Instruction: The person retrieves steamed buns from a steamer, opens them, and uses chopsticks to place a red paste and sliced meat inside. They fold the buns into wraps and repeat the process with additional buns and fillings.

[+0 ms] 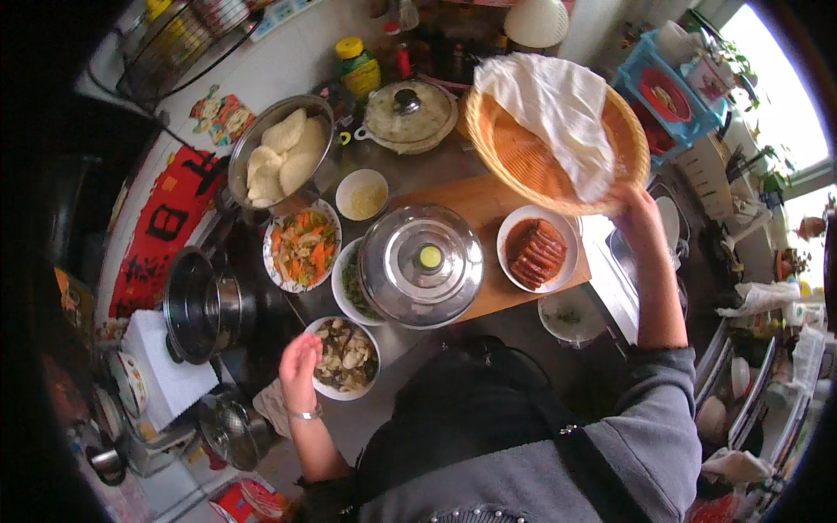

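Basket (514, 150): wicker, oval in outline, raised at the upper right beyond the right end of the cutting board (453, 192) and the plate of sliced meat (537, 254). Mouth faces up toward the camera; long axis runs upper left to lower right. White cloth (558, 109) lies inside, draped over the far rim and down to the near right side. Right hand (635, 199): closed around the basket rim at its lower right end; fingers partly hidden, exact grip cannot be told. Left hand (301, 359): loosely open, fingers a little bent, nothing seen in it; beside the mushroom bowl (346, 357), contact with its rim unclear.
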Available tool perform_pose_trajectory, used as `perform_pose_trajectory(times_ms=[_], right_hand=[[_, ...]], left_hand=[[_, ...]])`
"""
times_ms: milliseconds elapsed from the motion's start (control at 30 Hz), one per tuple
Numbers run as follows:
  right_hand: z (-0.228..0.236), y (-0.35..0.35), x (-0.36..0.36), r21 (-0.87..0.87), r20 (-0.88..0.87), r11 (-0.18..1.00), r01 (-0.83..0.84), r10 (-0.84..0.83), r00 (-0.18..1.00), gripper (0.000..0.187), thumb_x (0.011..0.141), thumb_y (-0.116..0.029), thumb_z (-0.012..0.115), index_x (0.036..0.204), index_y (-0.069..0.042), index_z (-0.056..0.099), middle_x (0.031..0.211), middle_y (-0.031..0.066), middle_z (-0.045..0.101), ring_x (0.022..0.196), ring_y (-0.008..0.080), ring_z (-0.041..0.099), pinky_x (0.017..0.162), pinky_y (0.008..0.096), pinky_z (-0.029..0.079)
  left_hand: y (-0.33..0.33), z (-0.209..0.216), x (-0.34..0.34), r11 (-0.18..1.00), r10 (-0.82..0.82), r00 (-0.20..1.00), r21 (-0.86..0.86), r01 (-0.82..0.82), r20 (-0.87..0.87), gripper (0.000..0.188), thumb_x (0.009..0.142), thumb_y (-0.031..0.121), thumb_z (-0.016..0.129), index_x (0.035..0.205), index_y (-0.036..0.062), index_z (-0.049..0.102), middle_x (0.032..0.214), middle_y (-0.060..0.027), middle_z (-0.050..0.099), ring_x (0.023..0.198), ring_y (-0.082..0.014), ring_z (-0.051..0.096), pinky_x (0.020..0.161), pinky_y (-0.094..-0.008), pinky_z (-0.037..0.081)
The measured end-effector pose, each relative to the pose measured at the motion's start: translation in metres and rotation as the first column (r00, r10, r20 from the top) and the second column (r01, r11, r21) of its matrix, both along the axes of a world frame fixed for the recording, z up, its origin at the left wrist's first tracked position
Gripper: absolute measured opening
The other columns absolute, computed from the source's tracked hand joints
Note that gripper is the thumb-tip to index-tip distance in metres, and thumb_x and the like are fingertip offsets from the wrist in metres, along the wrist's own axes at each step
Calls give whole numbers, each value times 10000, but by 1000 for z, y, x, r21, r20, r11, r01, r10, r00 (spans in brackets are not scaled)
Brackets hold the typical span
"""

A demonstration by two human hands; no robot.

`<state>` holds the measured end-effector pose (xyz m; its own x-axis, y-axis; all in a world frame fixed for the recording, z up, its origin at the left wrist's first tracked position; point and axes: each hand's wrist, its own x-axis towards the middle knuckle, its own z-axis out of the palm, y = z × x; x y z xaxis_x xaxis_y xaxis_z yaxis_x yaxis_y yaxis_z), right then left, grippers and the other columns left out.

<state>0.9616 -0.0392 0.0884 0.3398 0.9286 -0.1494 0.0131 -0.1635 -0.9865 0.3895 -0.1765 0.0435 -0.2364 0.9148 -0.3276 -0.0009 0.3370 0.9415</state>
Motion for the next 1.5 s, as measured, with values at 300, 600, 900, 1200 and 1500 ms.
perform_pose_trajectory(times_ms=[300, 600, 900, 1200, 1500], right_hand=[[19, -75, -67, -86, -298, 938, -337, 299, 907, 416, 761, -88, 537, 1166, 3, 521, 934, 54, 609, 742, 150, 604, 617, 280, 506], [24, -87, -134, -145, -282, 798, -585, 534, 797, 496, 796, -131, 554, 1253, -13, 404, 936, 60, 601, 689, 119, 610, 534, 227, 503], [11, -73, -164, -143, -380, 890, -434, 355, 854, 366, 808, -143, 521, 1149, -9, 504, 915, 82, 615, 648, 134, 610, 475, 213, 489], [4, -81, -188, -88, -286, 929, -359, 321, 903, 330, 840, -193, 604, 1122, -31, 553, 952, 54, 619, 812, 164, 610, 672, 324, 508], [6, -69, -127, 18, 211, 922, -386, 374, 903, 353, 822, -165, 637, 1143, -43, 556, 1040, 86, 603, 903, 191, 588, 755, 324, 488]], left_hand=[[157, 34, 78, 811, -572, 585, 292, 507, 575, 936, 756, 735, 433, 1419, 106, 234, 1396, -91, 376, 1233, -227, 410, 1004, -432, 338], [180, 114, 96, 832, -330, 942, 491, 258, 64, 431, 837, -34, 545, 1261, -4, 480, 1228, -79, 540, 1130, -168, 503, 979, -296, 362], [114, 149, 117, 175, -335, -127, -194, 965, -934, 221, 680, 94, 604, 900, 101, 625, 1143, -116, 594, 1127, -290, 517, 937, -455, 379], [99, 128, 141, 87, -615, -271, -405, 910, -740, 635, 749, 294, 683, 1327, 210, 433, 1463, -139, 241, 1319, -362, 276, 1025, -514, 308], [123, 112, 43, 743, -570, 811, 339, 577, -131, 325, 858, 70, 591, 1173, 15, 534, 1153, -81, 587, 1046, -163, 565, 932, -291, 430]])
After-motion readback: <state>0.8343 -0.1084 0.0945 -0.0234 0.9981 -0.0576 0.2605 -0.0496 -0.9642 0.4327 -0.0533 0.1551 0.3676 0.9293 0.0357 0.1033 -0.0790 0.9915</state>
